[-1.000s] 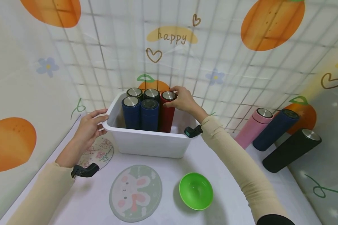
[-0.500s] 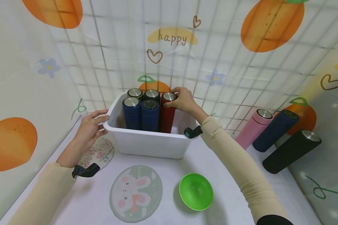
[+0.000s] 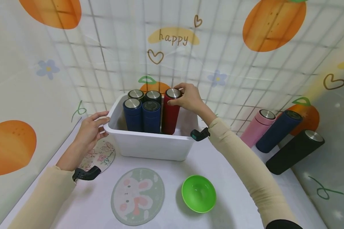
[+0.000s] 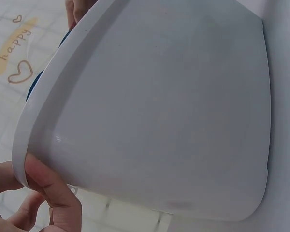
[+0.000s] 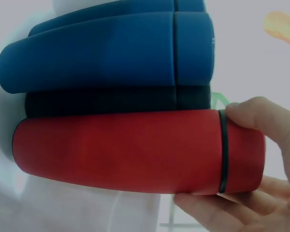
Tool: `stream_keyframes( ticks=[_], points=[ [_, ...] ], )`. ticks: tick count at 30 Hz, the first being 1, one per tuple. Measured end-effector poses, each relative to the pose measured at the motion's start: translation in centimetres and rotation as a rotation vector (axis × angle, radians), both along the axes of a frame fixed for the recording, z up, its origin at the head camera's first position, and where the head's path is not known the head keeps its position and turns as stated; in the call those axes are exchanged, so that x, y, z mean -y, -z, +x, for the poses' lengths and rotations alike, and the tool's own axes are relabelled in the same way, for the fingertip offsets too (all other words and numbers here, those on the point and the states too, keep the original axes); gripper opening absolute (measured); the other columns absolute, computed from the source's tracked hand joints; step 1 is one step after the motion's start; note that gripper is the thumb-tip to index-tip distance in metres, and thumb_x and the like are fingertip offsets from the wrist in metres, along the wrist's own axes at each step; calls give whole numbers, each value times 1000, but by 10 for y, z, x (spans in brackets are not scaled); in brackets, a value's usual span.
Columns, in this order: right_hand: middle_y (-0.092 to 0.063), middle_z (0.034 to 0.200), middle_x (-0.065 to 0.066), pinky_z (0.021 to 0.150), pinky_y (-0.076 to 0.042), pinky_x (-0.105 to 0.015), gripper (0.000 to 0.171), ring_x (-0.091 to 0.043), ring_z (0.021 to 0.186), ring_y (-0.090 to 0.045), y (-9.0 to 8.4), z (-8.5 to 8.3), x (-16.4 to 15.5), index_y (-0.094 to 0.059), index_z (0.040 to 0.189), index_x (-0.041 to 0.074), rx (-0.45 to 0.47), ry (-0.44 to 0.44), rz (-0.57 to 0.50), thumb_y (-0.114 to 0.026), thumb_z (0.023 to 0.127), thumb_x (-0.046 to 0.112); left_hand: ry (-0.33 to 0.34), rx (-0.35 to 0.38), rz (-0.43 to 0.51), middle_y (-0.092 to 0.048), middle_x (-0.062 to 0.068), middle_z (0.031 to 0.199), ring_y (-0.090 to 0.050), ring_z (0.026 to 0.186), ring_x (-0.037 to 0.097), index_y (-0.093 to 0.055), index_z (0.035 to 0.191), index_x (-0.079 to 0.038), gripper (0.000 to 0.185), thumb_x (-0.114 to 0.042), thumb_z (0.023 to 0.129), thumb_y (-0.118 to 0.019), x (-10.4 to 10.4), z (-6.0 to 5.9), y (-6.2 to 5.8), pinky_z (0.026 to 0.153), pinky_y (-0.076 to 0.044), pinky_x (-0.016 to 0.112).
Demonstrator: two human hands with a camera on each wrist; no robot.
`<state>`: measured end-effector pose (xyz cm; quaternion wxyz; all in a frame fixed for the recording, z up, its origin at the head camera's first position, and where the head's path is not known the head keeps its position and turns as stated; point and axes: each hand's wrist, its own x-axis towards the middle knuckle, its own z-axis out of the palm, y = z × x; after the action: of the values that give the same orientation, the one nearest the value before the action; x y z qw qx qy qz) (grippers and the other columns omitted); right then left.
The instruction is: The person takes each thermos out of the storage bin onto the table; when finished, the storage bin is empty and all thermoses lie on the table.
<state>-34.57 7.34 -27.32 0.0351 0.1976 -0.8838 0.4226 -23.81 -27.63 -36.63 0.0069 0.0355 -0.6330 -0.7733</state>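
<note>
My right hand (image 3: 190,98) holds a red thermos bottle (image 3: 170,119) round its lid, thumb on one side and fingers on the other. In the right wrist view, the red bottle (image 5: 121,152) shows a dark ring below its lid. It stands inside a white plastic bin (image 3: 152,148), beside two blue bottles (image 3: 133,117) and two darker ones (image 3: 153,94) with silver tops. At the bin's left end, my left hand (image 3: 90,130) pinches the rim. The left wrist view shows a finger and thumb on either side of that rim (image 4: 26,130).
Pink (image 3: 258,125), navy (image 3: 278,132) and black (image 3: 293,152) bottles stand at the right of the table. In front of the bin lie a round bunny mat (image 3: 137,197) and a green bowl (image 3: 199,194). A flowered mat (image 3: 101,156) is partly under my left arm.
The red bottle has risen slightly with my right hand and shifted a little to the right, away from the blue one. My left hand keeps its place on the bin's rim.
</note>
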Motion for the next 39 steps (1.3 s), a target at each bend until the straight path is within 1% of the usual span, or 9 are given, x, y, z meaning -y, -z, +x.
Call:
stream_keyframes(
  ticks=[3,9,14,21,30,35,39],
  points=[
    [-72,108,-12,76,-53,-34,58,-19,92,-68,-3,3,-2,-64,124,6,-7,5,-20,-90,73,21,-2,4,-2,-45,10,129,-62,83,17,-48,139,-7,44,-15,99,-65,1,1,1,62,-52,23],
    [-71,111,-10,80,-54,-34,59,-17,96,-68,-8,9,-8,-65,125,9,-22,32,-38,-90,73,25,-7,12,1,-45,8,127,-62,82,16,-48,139,-7,45,-15,99,-65,2,2,3,61,-53,23],
    [-71,113,-7,82,-54,-34,57,-15,100,-67,-13,18,-16,-65,124,10,-31,62,-88,-89,74,26,0,7,17,-45,10,127,-62,82,17,-48,138,-7,43,-15,99,-65,1,0,3,61,-53,23],
    [-69,118,-5,83,-55,-33,60,-16,104,-66,-26,30,-28,-64,129,10,-60,77,-111,-88,77,29,-4,18,14,-44,9,128,-63,83,17,-48,140,-7,46,-15,99,-66,1,0,3,61,-53,23],
    [-70,115,-4,77,-56,-33,63,-13,98,-66,-49,46,-40,-63,131,14,-72,102,-136,-88,76,31,-1,26,35,-45,11,126,-62,79,16,-47,139,-6,45,-14,99,-65,0,0,0,60,-52,23],
    [-70,114,-4,80,-56,-32,62,-14,96,-67,-56,53,-43,-62,131,13,-77,91,-159,-88,77,28,5,13,36,-45,11,125,-62,78,15,-48,138,-5,43,-14,99,-64,0,0,-1,60,-52,23],
    [-70,113,-4,81,-56,-32,61,-15,95,-67,-59,60,-45,-62,131,12,-95,87,-161,-87,78,27,7,8,26,-45,10,126,-62,80,16,-48,138,-6,43,-14,99,-64,1,-1,-1,61,-52,23]
  ],
)
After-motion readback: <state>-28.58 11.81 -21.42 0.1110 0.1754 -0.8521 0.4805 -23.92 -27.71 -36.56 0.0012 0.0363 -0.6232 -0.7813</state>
